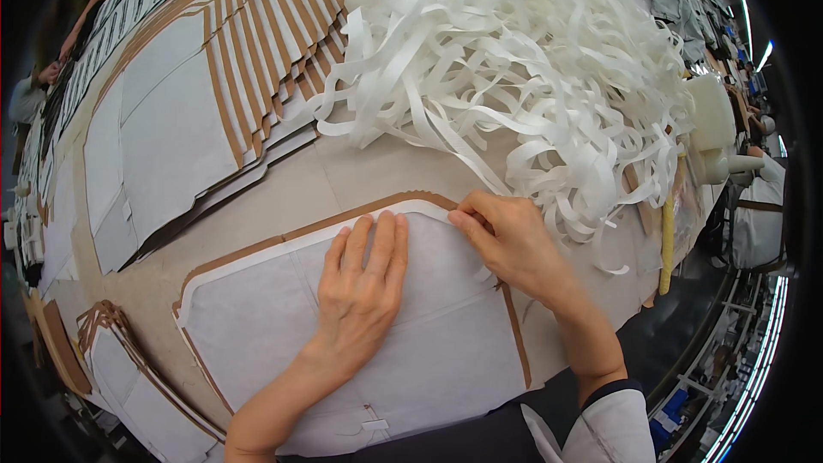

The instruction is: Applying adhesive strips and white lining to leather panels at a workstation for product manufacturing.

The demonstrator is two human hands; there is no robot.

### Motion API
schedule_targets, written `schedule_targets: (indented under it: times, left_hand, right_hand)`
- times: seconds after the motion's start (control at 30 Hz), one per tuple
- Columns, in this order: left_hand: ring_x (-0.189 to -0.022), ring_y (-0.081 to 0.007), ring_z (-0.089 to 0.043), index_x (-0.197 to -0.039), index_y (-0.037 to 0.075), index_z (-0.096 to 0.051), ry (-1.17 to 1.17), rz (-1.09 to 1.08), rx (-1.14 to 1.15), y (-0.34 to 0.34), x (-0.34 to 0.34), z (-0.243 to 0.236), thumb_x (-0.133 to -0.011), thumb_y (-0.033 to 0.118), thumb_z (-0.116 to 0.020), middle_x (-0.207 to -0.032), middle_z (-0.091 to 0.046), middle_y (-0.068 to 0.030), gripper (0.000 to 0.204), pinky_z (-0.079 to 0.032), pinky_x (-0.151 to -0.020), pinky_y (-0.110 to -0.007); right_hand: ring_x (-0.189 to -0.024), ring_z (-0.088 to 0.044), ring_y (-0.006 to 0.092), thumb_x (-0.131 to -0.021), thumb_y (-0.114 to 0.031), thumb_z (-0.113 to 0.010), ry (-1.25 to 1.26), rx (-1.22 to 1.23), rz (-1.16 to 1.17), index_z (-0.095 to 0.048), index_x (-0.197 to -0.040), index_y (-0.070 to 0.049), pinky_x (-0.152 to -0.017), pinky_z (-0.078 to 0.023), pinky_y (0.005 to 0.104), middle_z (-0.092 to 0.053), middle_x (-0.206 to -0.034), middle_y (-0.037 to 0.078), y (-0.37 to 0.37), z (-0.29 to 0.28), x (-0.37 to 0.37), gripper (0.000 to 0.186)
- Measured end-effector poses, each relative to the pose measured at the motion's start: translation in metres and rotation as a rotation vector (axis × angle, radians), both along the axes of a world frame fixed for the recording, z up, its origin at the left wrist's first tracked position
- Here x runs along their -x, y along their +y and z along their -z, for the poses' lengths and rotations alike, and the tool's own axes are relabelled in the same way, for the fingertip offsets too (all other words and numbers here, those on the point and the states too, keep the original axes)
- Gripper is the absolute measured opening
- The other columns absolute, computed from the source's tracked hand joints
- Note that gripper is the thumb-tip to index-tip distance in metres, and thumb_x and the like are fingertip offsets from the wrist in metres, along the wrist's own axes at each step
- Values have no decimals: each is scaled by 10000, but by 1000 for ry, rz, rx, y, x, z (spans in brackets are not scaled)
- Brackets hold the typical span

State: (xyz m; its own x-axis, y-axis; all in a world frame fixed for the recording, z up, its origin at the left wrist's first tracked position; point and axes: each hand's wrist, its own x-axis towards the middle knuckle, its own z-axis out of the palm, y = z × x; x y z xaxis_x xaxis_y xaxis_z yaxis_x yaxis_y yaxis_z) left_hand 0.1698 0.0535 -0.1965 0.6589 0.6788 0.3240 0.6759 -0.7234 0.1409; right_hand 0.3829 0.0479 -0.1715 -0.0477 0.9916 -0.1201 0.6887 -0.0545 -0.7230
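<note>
A light grey fabric panel (266,326) with brown edges lies on the table in front of me. Along its far edge runs a white tape (296,243), just inside the brown border. My left hand (364,287) rests flat on the panel, fingers stretched out, their tips on the tape. At the panel's far right corner, my right hand (514,240) is closed in a pinch on the tape, thumb against curled fingers. What lies inside that pinch is partly hidden by the fingers.
A big tangled heap of white tape strips (531,77) fills the far right of the table. Fanned stacks of similar panels (171,111) lie far left, and another stack (129,377) sits near left. A white plastic bottle (713,124) stands by the right edge. People work in the background.
</note>
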Motion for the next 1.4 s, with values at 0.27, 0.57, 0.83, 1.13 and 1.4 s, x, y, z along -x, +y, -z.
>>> schedule_targets:
  times: [0.27, 0.57, 0.83, 1.13, 1.4]
  left_hand:
    - [-1151, -327, -566, -1258, -77, -617, 12, 25, 32, 2, -11, -1, -764, 22, -607, -1227, -576, -176, 504, -470, -944, -445]
    - [-1184, -315, -567, -1268, -87, -608, -33, 100, 2, 4, -24, 7, -770, 16, -604, -1262, -584, -175, 509, -471, -970, -444]
    - [-1201, -338, -563, -1283, -77, -602, 0, 81, 21, -1, -25, -2, -748, -27, -582, -1307, -580, -167, 537, -483, -978, -427]
    - [-1222, -348, -536, -1328, 32, -608, -36, 57, 62, -8, -30, -3, -723, -44, -600, -1322, -552, -166, 610, -476, -996, -438]
    - [-1229, -361, -513, -1340, 91, -614, -29, 21, 42, -12, -31, 1, -691, -76, -610, -1317, -542, -168, 670, -484, -977, -437]
  right_hand:
    - [-525, -564, 255, -915, -127, -658, -9, -80, 69, -612, -812, 22, -534, -442, 370, -616, -645, 139, -1, 10, 4, 187]
    - [-644, -621, 406, -924, -139, -597, -36, -1, 69, -590, -784, 38, -643, -487, 478, -625, -682, 217, -2, 2, 3, 226]
    - [-604, -606, 335, -921, -136, -623, 37, -12, 99, -624, -839, 42, -610, -474, 428, -631, -665, 191, -8, 9, -7, 196]
    - [-556, -584, 248, -899, -136, -646, 30, -8, 81, -640, -859, 47, -566, -455, 381, -623, -640, 150, -6, 10, -11, 187]
    - [-577, -548, 152, -915, -115, -655, 233, 5, 174, -665, -948, 34, -569, -451, 348, -627, -682, 107, -18, 5, -33, 153]
